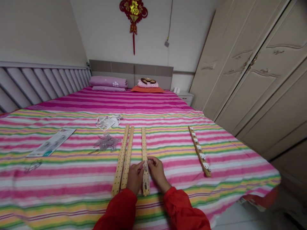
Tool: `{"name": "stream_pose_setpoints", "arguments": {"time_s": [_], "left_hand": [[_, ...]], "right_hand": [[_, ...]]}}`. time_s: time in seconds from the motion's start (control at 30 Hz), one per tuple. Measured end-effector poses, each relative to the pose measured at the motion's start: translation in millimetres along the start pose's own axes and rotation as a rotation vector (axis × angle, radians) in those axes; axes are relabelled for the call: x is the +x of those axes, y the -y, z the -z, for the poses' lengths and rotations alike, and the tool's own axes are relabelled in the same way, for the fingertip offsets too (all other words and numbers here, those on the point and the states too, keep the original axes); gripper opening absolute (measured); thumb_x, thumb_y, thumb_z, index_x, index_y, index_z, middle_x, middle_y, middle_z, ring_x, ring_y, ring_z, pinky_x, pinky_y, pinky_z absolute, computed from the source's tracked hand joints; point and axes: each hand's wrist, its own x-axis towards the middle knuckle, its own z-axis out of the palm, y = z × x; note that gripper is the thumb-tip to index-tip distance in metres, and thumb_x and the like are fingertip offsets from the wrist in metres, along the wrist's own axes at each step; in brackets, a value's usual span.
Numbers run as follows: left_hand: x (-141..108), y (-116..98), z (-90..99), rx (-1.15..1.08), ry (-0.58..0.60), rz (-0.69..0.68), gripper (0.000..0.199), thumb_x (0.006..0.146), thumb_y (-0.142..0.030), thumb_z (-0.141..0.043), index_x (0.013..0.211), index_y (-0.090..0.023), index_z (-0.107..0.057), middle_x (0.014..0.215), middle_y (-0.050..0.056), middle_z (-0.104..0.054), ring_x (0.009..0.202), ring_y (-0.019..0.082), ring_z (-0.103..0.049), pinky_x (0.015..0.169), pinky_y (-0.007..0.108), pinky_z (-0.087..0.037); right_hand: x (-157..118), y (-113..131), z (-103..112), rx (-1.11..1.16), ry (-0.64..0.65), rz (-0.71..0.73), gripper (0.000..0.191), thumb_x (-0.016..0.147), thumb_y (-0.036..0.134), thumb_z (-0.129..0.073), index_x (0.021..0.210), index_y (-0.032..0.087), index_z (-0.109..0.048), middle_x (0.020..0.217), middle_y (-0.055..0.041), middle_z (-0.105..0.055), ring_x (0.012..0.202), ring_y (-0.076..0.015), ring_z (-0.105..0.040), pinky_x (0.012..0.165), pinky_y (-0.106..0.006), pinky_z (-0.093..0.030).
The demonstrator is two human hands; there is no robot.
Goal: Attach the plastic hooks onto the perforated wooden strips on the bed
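A narrow wooden strip with rows of holes (144,143) lies lengthwise on the striped bedspread, between my hands. My left hand (135,176) reaches over its left edge, thumb and fingers pinched together. From the right, my right hand (157,171) closes its fingertips at the same spot. What they pinch is too small to make out. Nearer to me, a small metal fitting (145,185) sits on this strip. Two more perforated wooden strips, one longer (120,159) and one shorter (128,156), lie side by side just left of my left hand.
At the right lies a wooden strip with several white pieces (199,147). Leftward are a pile of small clear packets (106,142), some white cards (105,122), a flat clear package (52,142) and thin metal pieces (33,166). Folded bedding (109,82) rests by the headboard.
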Motion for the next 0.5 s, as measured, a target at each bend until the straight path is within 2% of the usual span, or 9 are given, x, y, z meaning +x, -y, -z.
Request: {"name": "stream_pose_setpoints", "arguments": {"time_s": [0.1, 0.23, 0.37, 0.5], "left_hand": [[0.4, 1.0, 0.1, 0.001, 0.016, 0.002, 0.036, 0.074, -0.032, -0.054, 0.102, -0.019, -0.071, 0.068, 0.003, -0.058, 0.068, 0.018, -0.057, 0.069, 0.033, -0.048], [0.3, 2.4, 0.0, -0.011, 0.034, 0.018, 0.039, 0.074, -0.033, -0.053, 0.105, -0.017, -0.071, 0.070, 0.004, -0.058, 0.070, 0.019, -0.057, 0.071, 0.033, -0.048], [0.0, 5.5, -1.4, 0.055, 0.057, -0.009, 0.040, 0.077, -0.033, -0.049, 0.107, -0.017, -0.070, 0.068, 0.004, -0.054, 0.069, 0.019, -0.055, 0.071, 0.034, -0.047], [0.4, 9.4, -2.9, 0.107, 0.092, -0.045, 0.043, 0.079, -0.030, -0.045, 0.113, -0.015, -0.067, 0.071, 0.005, -0.054, 0.071, 0.019, -0.055, 0.073, 0.035, -0.047]], "right_hand": [[-2.5, 0.9, 2.8, -0.002, -0.012, -0.023, 0.024, 0.062, 0.027, -0.066, 0.083, 0.016, -0.068, 0.053, 0.0056, -0.053, 0.052, -0.0131, -0.048, 0.051, -0.025, -0.040], [-10.4, -0.6, 8.0, -0.001, 0.004, -0.055, 0.026, 0.066, 0.035, -0.066, 0.083, 0.016, -0.066, 0.056, 0.0036, -0.054, 0.052, -0.0132, -0.048, 0.048, -0.024, -0.039], [-14.6, -6.7, 11.0, -0.059, -0.018, -0.025, 0.026, 0.062, 0.028, -0.067, 0.083, 0.014, -0.067, 0.060, 0.0023, -0.056, 0.058, -0.0142, -0.050, 0.056, -0.026, -0.044], [-12.1, -13.1, 13.0, -0.025, 0.064, -0.025, 0.040, 0.059, 0.022, -0.067, 0.098, 0.013, -0.069, 0.065, 0.0024, -0.054, 0.060, -0.0137, -0.050, 0.059, -0.026, -0.045]]}}
